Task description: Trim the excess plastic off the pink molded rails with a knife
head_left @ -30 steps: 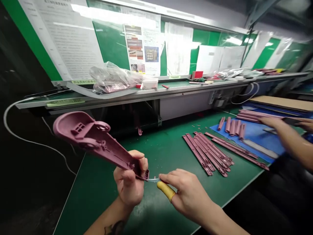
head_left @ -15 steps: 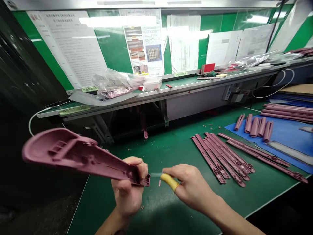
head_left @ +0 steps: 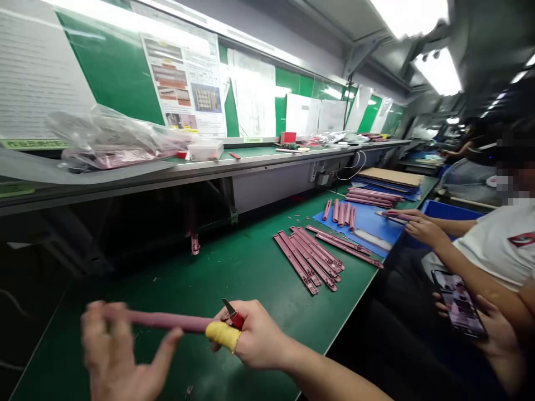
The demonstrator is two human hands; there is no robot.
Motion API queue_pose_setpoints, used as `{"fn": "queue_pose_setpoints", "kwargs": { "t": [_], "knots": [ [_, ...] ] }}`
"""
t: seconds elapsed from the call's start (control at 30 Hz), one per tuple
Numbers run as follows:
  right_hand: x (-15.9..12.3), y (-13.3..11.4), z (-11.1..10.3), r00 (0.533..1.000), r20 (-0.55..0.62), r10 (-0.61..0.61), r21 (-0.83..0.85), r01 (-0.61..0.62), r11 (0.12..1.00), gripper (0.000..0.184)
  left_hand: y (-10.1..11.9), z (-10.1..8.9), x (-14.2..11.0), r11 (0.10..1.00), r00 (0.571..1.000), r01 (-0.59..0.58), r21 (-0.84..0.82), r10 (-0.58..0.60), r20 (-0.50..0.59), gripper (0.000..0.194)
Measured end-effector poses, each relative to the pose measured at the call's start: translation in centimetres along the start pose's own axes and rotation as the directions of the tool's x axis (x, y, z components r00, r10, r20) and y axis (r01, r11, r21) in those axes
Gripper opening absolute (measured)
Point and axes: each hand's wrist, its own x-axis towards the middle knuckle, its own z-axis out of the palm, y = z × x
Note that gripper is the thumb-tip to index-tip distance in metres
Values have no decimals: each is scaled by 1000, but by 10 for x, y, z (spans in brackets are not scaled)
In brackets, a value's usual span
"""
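Note:
A long mauve plastic moulded part [head_left: 163,320] lies edge-on, looking like a narrow bar, between my two hands. My left hand [head_left: 117,348] is blurred at its far end, with the part running into its fingers and the thumb just below. My right hand [head_left: 259,334] is shut on a small craft knife with a red handle [head_left: 234,318], its blade [head_left: 227,307] pointing up beside the part's near end. A yellow finger cot [head_left: 218,336] covers one finger of that hand and touches the part.
Mauve bars [head_left: 309,259] lie on the green bench [head_left: 234,278]. Short mauve pieces rest on a blue mat [head_left: 368,223]. A co-worker's hands [head_left: 422,229] hold a mauve piece at the right. Below them, a hand holds a phone [head_left: 460,303].
The view has swung right. The part has turned from showing its wide ribbed underside to edge-on. My left hand has moved left, and the red-handled knife now shows in my right hand.

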Motion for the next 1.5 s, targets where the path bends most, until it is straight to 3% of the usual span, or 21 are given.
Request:
{"fn": "queue_pose_setpoints", "kwargs": {
  "t": [0.03,0.07,0.1,0.17,0.23,0.33,0.43,0.5,0.6,0.7,0.83,0.93,1.1,1.23,1.33,1.5],
  "knots": [
    [1,2,-6,997,74,38,83,-45,996,36,-5,-3,-5,990,987,-127,58,121,105,47],
    [2,4,-12,987,154,52,151,-75,986,36,-9,-6,-8,957,943,-270,108,240,230,45],
    [3,6,-18,975,218,42,175,-82,981,35,-12,-9,-8,908,872,-400,125,335,357,45],
    [3,7,-29,967,255,5,116,-35,993,27,-16,-16,-2,784,685,-610,118,446,576,51],
    [-1,7,-39,981,186,-56,-69,70,995,15,-17,-23,10,705,593,-697,132,462,660,55],
    [-12,4,-51,975,111,-191,-386,219,896,17,-6,-35,29,607,543,-763,222,417,729,48],
    [-19,0,-51,935,166,-313,-556,351,753,21,15,-43,45,538,489,-802,258,346,801,49],
    [-17,-3,-44,884,201,-422,-628,447,637,25,31,-46,53,507,440,-829,236,330,835,50],
    [-8,-7,-31,778,221,-588,-754,519,404,57,50,-47,62,455,386,-864,214,330,861,52],
    [3,-11,-26,723,270,-636,-811,526,254,61,60,-47,66,442,357,-877,187,340,870,50],
    [7,-15,-30,673,344,-655,-808,567,159,52,65,-48,65,461,383,-865,197,354,853,45],
    [4,-16,-32,658,329,-677,-814,561,151,49,64,-47,55,507,469,-827,243,382,796,45],
    [-2,-17,-31,673,275,-686,-826,531,190,52,63,-41,28,711,659,-645,279,333,674,49],
    [-4,-19,-29,692,236,-683,-838,501,218,54,64,-36,13,811,746,-520,270,277,605,49],
    [-2,-20,-27,721,151,-676,-855,439,276,56,63,-33,6,834,779,-465,298,225,586,47],
    [1,-13,-24,683,156,-713,-871,436,227,57,57,-26,-8,876,864,-342,340,151,481,49]
  ]
}}
